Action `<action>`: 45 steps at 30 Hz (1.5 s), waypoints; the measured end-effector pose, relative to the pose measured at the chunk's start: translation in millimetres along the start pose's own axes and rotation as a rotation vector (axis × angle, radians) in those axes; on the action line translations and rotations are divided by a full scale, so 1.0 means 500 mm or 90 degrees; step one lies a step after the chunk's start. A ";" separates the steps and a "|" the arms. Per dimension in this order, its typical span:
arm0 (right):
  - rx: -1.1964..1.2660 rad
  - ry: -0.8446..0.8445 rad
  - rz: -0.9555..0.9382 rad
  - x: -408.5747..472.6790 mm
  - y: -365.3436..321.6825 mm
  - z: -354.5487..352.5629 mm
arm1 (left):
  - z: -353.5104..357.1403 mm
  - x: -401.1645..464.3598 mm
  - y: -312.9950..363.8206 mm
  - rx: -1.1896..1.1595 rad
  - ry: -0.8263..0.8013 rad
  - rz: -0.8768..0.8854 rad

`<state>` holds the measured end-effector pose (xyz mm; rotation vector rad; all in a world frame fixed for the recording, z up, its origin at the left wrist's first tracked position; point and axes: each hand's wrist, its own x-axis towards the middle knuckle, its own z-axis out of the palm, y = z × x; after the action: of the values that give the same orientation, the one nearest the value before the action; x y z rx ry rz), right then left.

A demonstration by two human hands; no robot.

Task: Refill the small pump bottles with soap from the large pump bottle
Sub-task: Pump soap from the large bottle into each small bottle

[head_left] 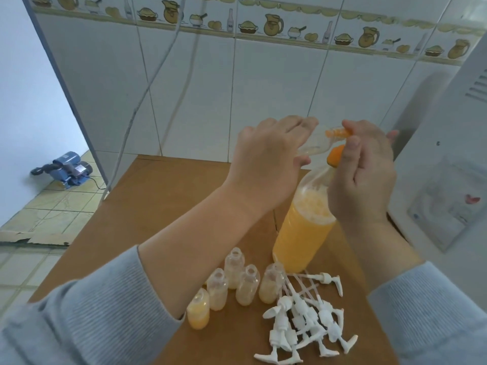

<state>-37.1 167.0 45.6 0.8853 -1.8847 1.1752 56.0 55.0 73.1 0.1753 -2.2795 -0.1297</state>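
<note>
Lighting: soft, even, bright daylight tone; no harsh glare. Shadows: a broad soft one on the tiled wall (263,96) at right, faint ones on the brown surface (147,212). Distortion: wide-angle bowing of tile lines toward the edges. Sharpness: mild overall softness, sleeves blurred at bottom corners.
</note>
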 end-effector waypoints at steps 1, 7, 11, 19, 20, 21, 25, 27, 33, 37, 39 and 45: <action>-0.004 -0.002 0.004 -0.003 0.003 0.002 | 0.002 0.000 0.000 0.001 -0.009 0.000; 0.001 -0.073 -0.016 0.021 -0.015 -0.014 | -0.020 0.011 -0.014 -0.003 -0.036 -0.003; 0.008 -0.008 -0.024 0.020 -0.012 -0.020 | -0.029 0.016 -0.001 -0.009 -0.030 -0.001; -0.047 -0.030 -0.030 -0.004 0.011 -0.007 | -0.016 0.004 -0.006 0.001 -0.070 -0.011; -0.043 -0.044 -0.033 0.001 0.006 -0.013 | -0.020 0.007 -0.006 -0.002 -0.068 -0.014; -0.033 -0.052 -0.033 0.009 0.002 -0.020 | -0.025 0.010 -0.005 -0.005 -0.066 -0.017; 0.008 -0.016 -0.017 0.025 -0.007 -0.032 | -0.038 0.021 0.003 -0.011 -0.059 -0.017; -0.005 0.015 -0.024 0.013 -0.006 -0.023 | -0.036 0.019 0.006 -0.016 -0.066 -0.017; -0.034 -0.028 -0.028 -0.010 0.006 -0.006 | -0.027 -0.004 -0.004 -0.015 -0.098 -0.039; -0.021 -0.083 -0.031 0.012 -0.009 -0.035 | -0.038 0.001 0.001 -0.022 -0.081 -0.035; -0.025 -0.079 -0.038 0.019 -0.011 -0.045 | -0.043 0.004 0.005 -0.027 -0.072 -0.030; -0.067 0.009 -0.055 -0.012 -0.001 -0.009 | -0.029 -0.003 0.012 -0.026 -0.059 -0.022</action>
<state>-32.9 172.2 42.2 0.8899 -1.8598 1.0185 67.3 60.6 82.2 0.1919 -2.3640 -0.2060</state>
